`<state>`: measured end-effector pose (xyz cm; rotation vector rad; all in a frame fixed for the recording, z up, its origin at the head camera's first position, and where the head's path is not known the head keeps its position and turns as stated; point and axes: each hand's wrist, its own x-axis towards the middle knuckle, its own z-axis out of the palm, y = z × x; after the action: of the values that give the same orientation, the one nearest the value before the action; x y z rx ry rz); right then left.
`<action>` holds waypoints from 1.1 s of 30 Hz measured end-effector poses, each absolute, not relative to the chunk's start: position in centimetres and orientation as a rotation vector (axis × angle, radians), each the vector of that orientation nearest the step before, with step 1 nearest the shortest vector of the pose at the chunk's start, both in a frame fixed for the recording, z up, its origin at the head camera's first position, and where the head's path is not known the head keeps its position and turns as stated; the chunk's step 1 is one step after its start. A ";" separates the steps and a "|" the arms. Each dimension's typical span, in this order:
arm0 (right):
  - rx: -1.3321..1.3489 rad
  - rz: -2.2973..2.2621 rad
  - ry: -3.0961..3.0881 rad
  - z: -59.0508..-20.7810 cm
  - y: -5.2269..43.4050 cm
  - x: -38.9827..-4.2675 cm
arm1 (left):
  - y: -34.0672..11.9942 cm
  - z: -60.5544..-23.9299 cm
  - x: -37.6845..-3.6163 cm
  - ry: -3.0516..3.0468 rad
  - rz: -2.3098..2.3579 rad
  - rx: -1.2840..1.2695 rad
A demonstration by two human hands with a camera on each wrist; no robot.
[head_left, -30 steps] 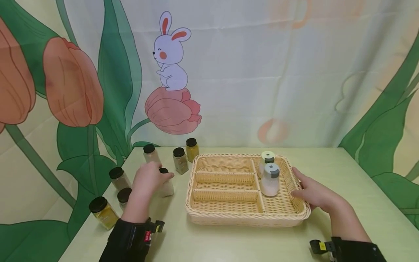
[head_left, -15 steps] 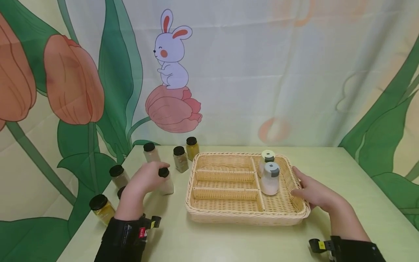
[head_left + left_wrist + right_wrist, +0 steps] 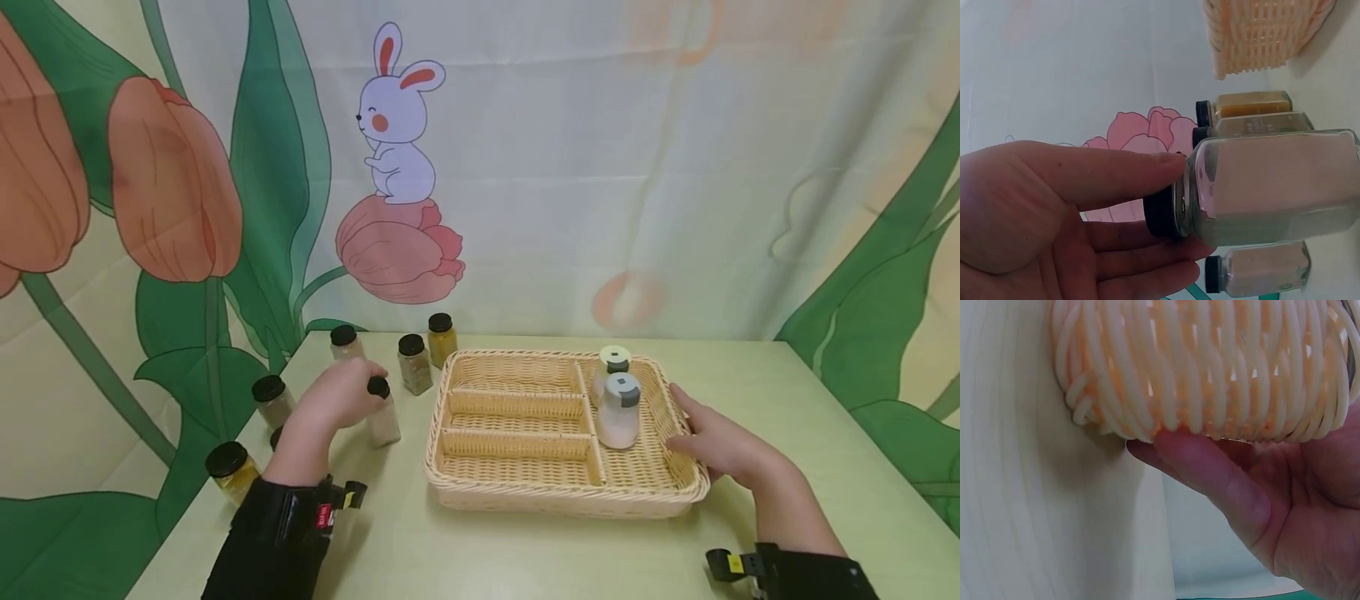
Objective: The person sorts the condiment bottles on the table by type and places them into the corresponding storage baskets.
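Note:
With thumb and fingers, my left hand (image 3: 336,398) pinches a square glass spice jar (image 3: 1279,187) by its black lid (image 3: 1161,212). Pale powder fills most of this jar, which in the head view leans slightly, its base close over the table left of the basket. My right hand (image 3: 731,446) holds the right end of the wicker basket (image 3: 555,497), thumb at the rim; some fingers are hidden below it. Inside the basket's right compartment stand two shakers: a grey-capped one (image 3: 619,421) in front and a yellow-green-capped one (image 3: 613,358) behind.
Behind the held jar are a grey-brown jar (image 3: 415,371), a yellow jar (image 3: 442,342) and a pale jar (image 3: 347,343). Further left stand another jar (image 3: 273,404) and a yellow one (image 3: 234,477), with one more mostly behind the left forearm. Dividers split the basket's left side into three.
My left hand has shifted up a little and the jar in it has risen slightly and tilted. The right hand and basket have stayed in place.

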<state>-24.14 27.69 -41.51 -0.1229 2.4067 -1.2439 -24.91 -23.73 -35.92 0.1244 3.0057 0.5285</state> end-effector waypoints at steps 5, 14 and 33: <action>-0.128 -1.247 2.408 -41.5 27.7 -24.1 | -23.2 -34.2 -25.2 3.006 0.510 0.117; -0.122 -1.246 2.404 -41.5 27.8 -24.2 | -21.7 -31.2 -25.4 2.976 0.465 0.260; -0.118 -1.250 2.404 -41.5 27.8 -24.2 | -17.5 -24.5 -26.2 2.999 0.312 0.410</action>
<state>-24.16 27.79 -41.48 -0.1179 2.4036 -1.2500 -26.19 -17.51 -24.52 0.4097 2.9989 0.3120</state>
